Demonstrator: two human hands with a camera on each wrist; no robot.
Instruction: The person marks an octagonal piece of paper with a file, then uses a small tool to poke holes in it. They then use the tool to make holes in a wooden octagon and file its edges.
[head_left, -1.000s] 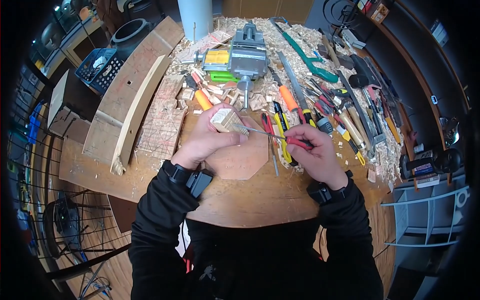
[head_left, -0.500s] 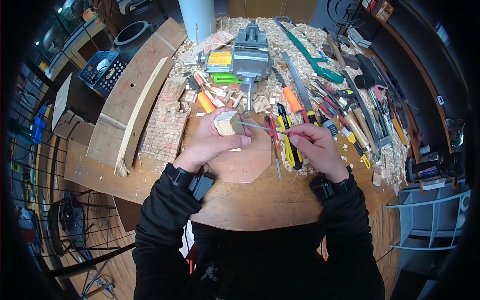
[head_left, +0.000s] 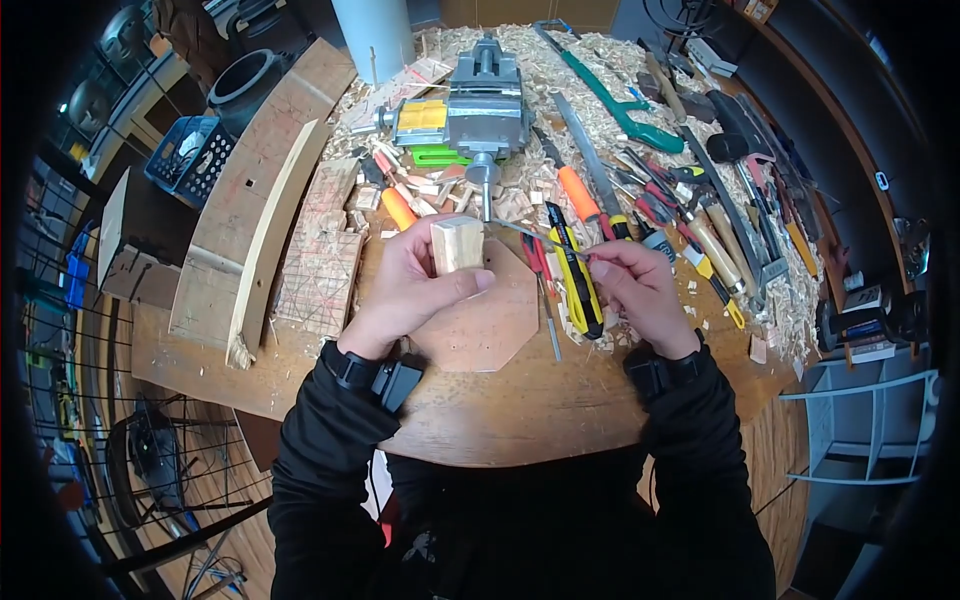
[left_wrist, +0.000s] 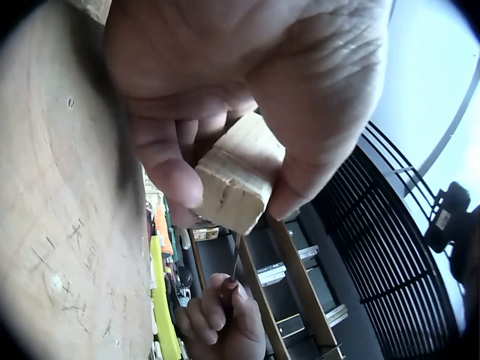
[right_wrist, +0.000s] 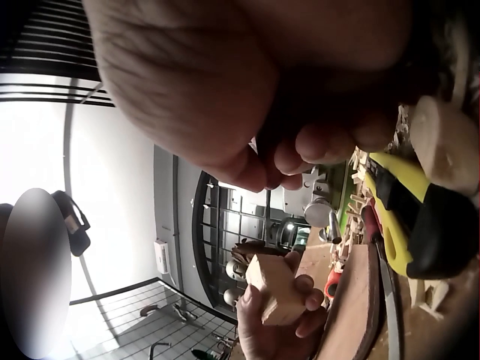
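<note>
In the head view my left hand point(head_left: 400, 290) grips a small pale wood block point(head_left: 458, 247), thumb along its lower front and fingers around the far side. The left wrist view shows the block's cut end point(left_wrist: 231, 201) between thumb and fingers. My right hand point(head_left: 640, 285) pinches a slim, file-like tool point(head_left: 525, 232); its red handle is mostly hidden in the palm. The tool's thin shaft points left, its tip near the block's upper right edge. Both hands are above an octagonal thin wooden board point(head_left: 480, 335) on the worktable point(head_left: 520, 420).
A yellow utility knife point(head_left: 574, 285) lies beside the right hand. Beyond the hands are a metal vise point(head_left: 487, 110), wood shavings point(head_left: 520, 75) and an orange-handled tool point(head_left: 578, 192). More hand tools crowd the right side. Marked planks point(head_left: 325, 250) and a long wooden strip point(head_left: 275, 240) lie left.
The left hand has turned the block from tilted to more upright. The tool in the right hand has shifted from across the block's face to its upper right edge.
</note>
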